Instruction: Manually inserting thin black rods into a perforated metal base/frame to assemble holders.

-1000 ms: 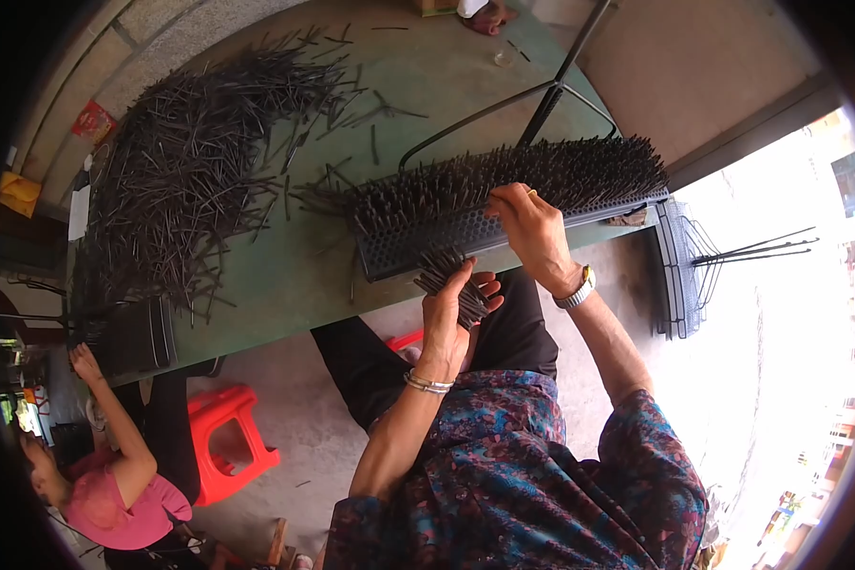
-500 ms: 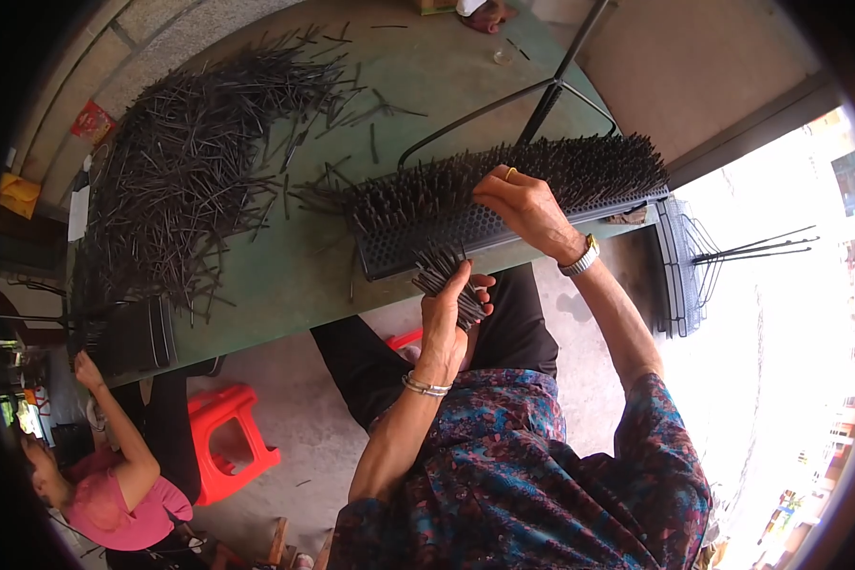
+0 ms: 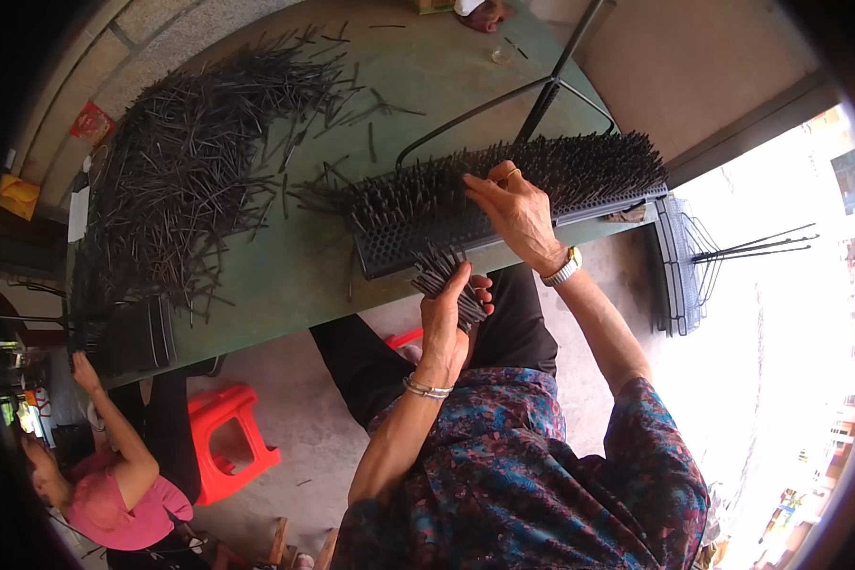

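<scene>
The perforated black panel point(image 3: 399, 249), bristling with dark sticks, lies along the counter's point(image 3: 256, 318) near edge toward its right corner. Right hand point(image 3: 521, 217) over it; cannot tell whether its fingertips pinch a stick. Left hand point(image 3: 443, 318), beside that edge, clamps a stick bundle point(image 3: 433, 273). A loose stick heap point(image 3: 185, 166) covers the counter's left end.

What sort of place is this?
Probably a small workshop: a big heap of dark strips lies on a green table, a perforated rack bristles with similar pieces, and another person reaches to the table's left end.
</scene>
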{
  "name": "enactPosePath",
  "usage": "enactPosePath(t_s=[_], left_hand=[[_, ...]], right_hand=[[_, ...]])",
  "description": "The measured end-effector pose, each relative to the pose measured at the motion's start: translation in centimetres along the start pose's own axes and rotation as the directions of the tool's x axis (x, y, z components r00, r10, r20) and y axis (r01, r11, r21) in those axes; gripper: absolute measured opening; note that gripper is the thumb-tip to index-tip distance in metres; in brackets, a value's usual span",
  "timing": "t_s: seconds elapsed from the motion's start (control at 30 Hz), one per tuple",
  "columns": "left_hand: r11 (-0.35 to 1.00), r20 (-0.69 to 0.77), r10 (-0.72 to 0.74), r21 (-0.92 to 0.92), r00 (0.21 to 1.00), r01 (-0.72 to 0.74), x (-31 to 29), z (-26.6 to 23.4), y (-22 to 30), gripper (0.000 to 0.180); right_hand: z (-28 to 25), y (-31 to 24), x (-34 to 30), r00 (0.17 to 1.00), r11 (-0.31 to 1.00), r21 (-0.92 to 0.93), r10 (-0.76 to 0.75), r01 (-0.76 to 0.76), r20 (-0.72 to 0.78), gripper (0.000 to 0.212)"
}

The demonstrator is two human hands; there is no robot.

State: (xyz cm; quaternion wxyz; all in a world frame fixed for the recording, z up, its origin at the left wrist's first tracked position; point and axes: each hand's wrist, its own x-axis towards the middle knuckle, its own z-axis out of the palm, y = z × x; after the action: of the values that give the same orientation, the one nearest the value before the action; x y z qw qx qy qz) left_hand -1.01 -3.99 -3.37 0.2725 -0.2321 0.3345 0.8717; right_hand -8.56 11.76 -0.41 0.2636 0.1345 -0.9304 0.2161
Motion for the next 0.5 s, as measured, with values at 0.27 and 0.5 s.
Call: enactPosePath(t_s=[0.27,0.5], left_hand=[[0.995,0.017,0.063,0.074,0.998,-0.064,-0.2,0.4,0.4,0.015],[0.999,-0.013,0.034,-0.004,0.999,-0.034,-0.1,1.3,0.3,0.024]], right_hand=[[-2.3,-1.7,-1.8,0.856,0.857,0.358,0.166,-0.371,0.490,0.026],[-3.5,-2.1,-2.0,0.753,0.624,0.443,0.413,-0.644,0.512,0.015]])
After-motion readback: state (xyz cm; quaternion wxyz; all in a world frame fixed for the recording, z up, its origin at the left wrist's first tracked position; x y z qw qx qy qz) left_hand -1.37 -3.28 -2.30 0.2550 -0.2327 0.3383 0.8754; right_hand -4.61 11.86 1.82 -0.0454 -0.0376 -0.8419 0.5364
